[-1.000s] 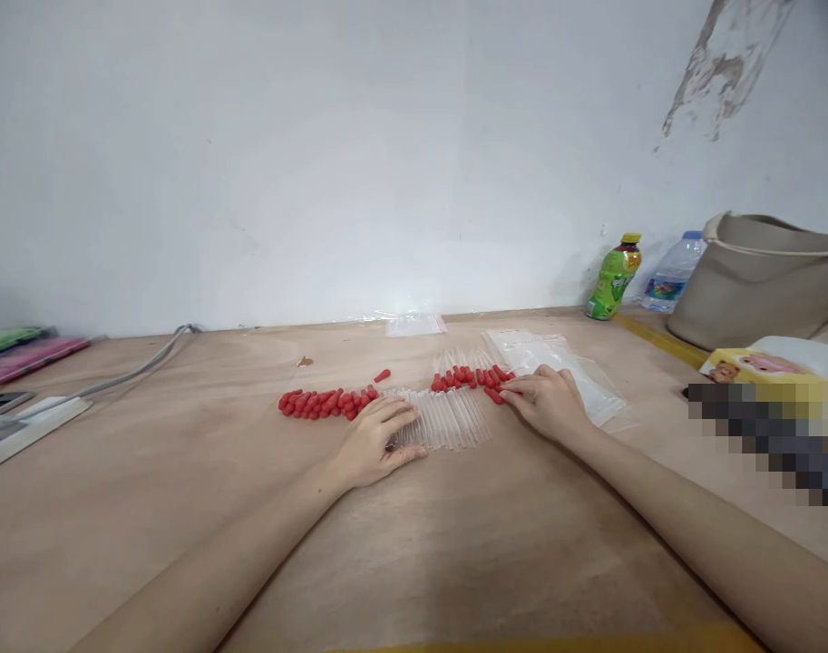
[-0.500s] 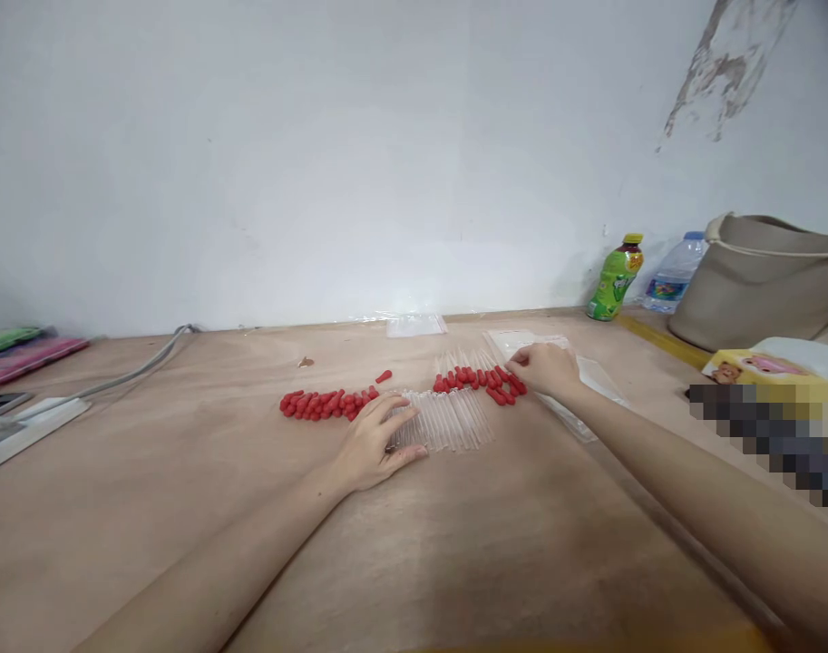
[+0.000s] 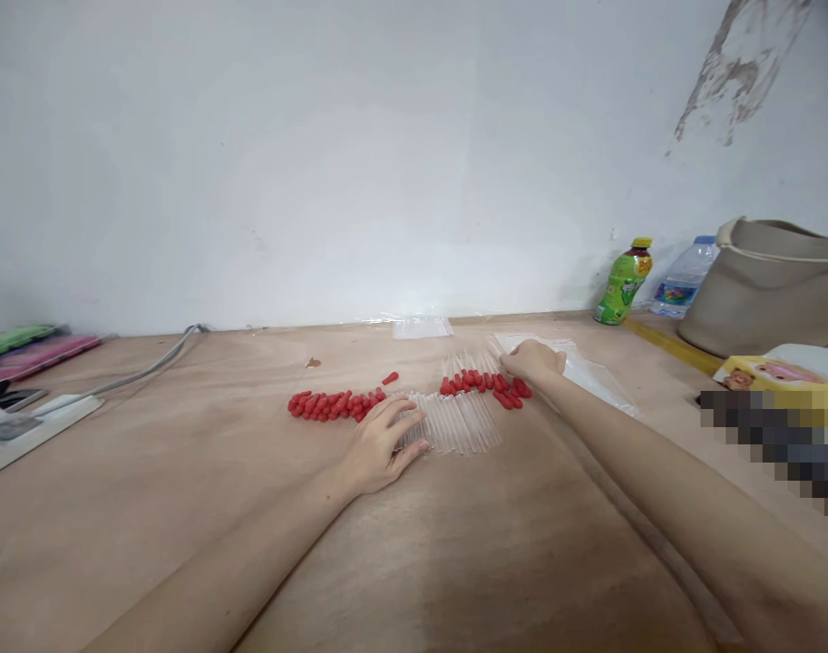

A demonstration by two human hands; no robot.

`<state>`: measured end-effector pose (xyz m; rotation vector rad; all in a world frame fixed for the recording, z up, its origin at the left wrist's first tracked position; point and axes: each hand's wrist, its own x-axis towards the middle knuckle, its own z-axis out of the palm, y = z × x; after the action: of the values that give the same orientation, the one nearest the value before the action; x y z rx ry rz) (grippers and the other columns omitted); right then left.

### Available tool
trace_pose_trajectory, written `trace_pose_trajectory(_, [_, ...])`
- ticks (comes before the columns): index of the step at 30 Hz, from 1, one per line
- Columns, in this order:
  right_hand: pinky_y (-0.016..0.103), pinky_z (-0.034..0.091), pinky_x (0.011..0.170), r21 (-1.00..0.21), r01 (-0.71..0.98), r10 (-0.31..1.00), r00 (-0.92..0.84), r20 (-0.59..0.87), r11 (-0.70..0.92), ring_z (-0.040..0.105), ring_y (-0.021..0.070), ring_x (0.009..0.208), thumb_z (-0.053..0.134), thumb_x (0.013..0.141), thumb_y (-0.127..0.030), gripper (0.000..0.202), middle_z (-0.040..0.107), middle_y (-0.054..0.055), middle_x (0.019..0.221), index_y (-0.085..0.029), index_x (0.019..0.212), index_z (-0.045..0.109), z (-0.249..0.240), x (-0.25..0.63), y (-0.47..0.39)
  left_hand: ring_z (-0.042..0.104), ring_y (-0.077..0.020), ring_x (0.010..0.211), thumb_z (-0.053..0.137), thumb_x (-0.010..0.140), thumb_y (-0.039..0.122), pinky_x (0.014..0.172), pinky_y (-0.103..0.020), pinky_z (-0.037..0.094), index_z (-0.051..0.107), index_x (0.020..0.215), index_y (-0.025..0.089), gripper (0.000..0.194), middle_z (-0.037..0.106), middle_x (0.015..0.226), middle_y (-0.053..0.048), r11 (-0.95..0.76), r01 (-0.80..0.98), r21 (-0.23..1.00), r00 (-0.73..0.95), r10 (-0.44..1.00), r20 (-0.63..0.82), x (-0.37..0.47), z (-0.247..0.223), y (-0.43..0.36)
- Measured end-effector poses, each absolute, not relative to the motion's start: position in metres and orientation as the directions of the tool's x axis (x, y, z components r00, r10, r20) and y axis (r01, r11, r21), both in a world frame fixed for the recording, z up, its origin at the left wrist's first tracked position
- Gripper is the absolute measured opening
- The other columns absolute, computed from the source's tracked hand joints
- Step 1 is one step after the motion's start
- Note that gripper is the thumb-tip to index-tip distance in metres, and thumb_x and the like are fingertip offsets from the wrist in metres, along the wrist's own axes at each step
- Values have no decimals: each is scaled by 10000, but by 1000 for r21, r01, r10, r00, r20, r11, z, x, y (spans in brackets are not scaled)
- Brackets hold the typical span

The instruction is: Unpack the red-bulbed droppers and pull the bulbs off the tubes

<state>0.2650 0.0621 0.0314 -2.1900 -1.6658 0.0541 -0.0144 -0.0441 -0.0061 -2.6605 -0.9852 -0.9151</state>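
Observation:
My left hand (image 3: 379,444) rests with its fingers apart over the left end of a row of clear thin tubes (image 3: 458,424). Beside its fingertips lies a pile of loose red rubber bulbs (image 3: 328,405), and one single red bulb (image 3: 390,377) sits just behind. Farther right, a second group of red bulbs (image 3: 478,382) lines up, with clear tubes (image 3: 461,361) reaching from it toward the wall. My right hand (image 3: 532,361) is above the right end of this group, its fingers pinched together. Whatever is between those fingers is hidden.
Clear plastic bags (image 3: 590,376) lie under and beyond my right hand, and another bag (image 3: 423,328) is by the wall. At the right stand a green bottle (image 3: 621,286), a water bottle (image 3: 682,279) and a beige bag (image 3: 760,290). A grey cable (image 3: 161,363) runs at left.
My right hand has shifted slightly left along the red bulbs. My left hand stays nearly in place, and the whole view has moved a little.

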Motion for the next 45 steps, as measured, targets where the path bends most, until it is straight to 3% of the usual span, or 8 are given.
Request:
trace_pose_trajectory(4, [406,330,737,-407,908,916,243,318,-100,587,228,709,419,772,-373,289,655,56,685,-211,735,657,38,260,47,445,-256,1151,520,818,307,954,-445,409,488,1186,177,392,537,1150,-114,-769,637,41,575,511,639,-15,-6,-45])
trace_pose_trajectory(7, [368,310,808,-394,912,882,92,462,111,559,200,847,446,803,-373,252,663,24,855,-230,914,622,33,254,22,422,-259,1178,507,825,278,974,-456,389,431,1247,179,440,497,1208,-123,-760,649,18,550,486,679,-14,-5,-46])
trace_pose_trajectory(9, [358,307,804,-252,872,750,-176,637,419,532,204,873,488,805,-315,246,653,45,864,-199,989,604,24,250,1,375,-267,1222,497,829,253,990,-459,371,387,1285,173,476,443,1272,-134,-743,669,-6,531,473,703,-13,-3,-47])
trace_pose_trajectory(13, [344,310,783,-8,750,541,-470,698,661,512,183,853,461,855,-245,217,634,44,870,-227,1016,606,7,242,-36,298,-279,1277,498,829,226,1005,-476,343,369,1303,176,494,378,1343,-141,-717,694,-72,525,435,731,-9,0,-48])
trace_pose_trajectory(20, [338,330,738,56,664,419,-533,735,746,506,160,768,471,820,-149,193,617,34,756,-216,871,645,3,216,-56,363,-258,1252,485,844,191,995,-478,369,547,1116,175,279,529,1237,-108,-743,629,-229,642,329,693,-5,-2,-46])
trace_pose_trajectory(25, [362,364,766,32,618,385,-527,758,785,526,164,785,489,830,-186,159,630,31,773,-212,873,640,0,210,-54,542,-215,1093,479,840,140,952,-402,451,591,994,139,191,644,1069,-85,-760,566,-320,689,222,690,-2,-5,-46])
trace_pose_trajectory(33, [307,481,743,46,488,273,-561,782,872,596,160,797,503,843,-206,157,672,61,837,-162,948,610,-10,207,-46,589,-214,1020,488,833,158,940,-415,466,605,951,139,167,671,990,-86,-787,549,-281,684,229,693,2,-5,-49])
trace_pose_trajectory(45, [282,499,719,96,430,221,-629,745,898,615,143,772,509,843,-205,122,671,42,811,-169,919,597,-13,210,-43,622,-171,944,431,836,127,936,-375,482,611,906,144,194,680,888,-69,-857,471,-209,692,212,690,-2,-2,-49])
